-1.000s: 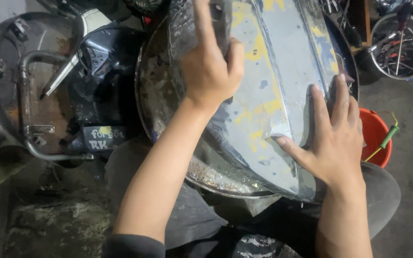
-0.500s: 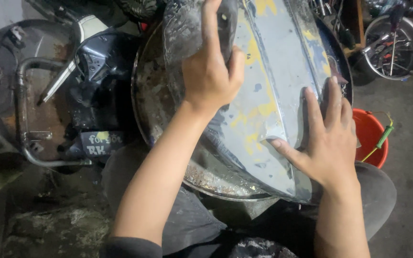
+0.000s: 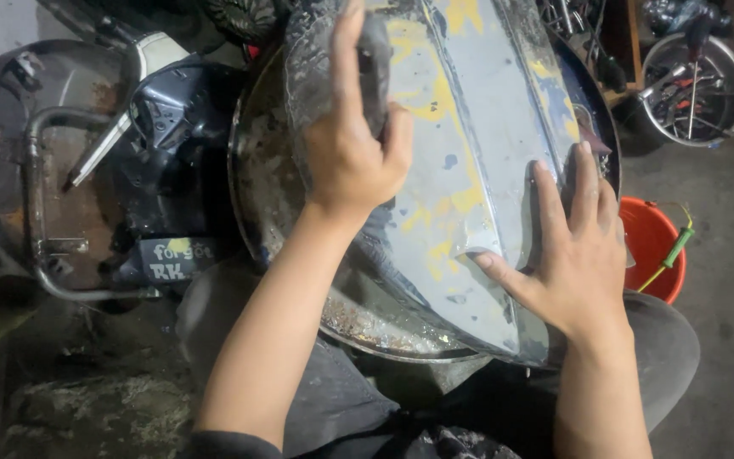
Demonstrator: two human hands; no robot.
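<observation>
A long grey body panel (image 3: pixel 460 161) with worn yellow and blue paint patches lies across a round metal basin (image 3: pixel 256 195) over my lap. My left hand (image 3: pixel 350 144) presses a dark sanding pad (image 3: pixel 374 72) against the panel's upper left side, fingers wrapped round it. My right hand (image 3: pixel 575 246) lies flat on the panel's right edge, fingers spread and thumb pointing left, with a small dark scrap under the fingertips.
A scooter body with a chrome rail (image 3: pixel 40 204) and a dark cover (image 3: pixel 167 127) stands at left. An orange bucket (image 3: pixel 652 246) with a green-handled tool sits on the concrete at right. A metal bowl of tools (image 3: pixel 690 85) is at top right.
My left hand with the pad has slid slightly up the panel. My right hand has stayed flat on the right edge. The view has shifted a little.
</observation>
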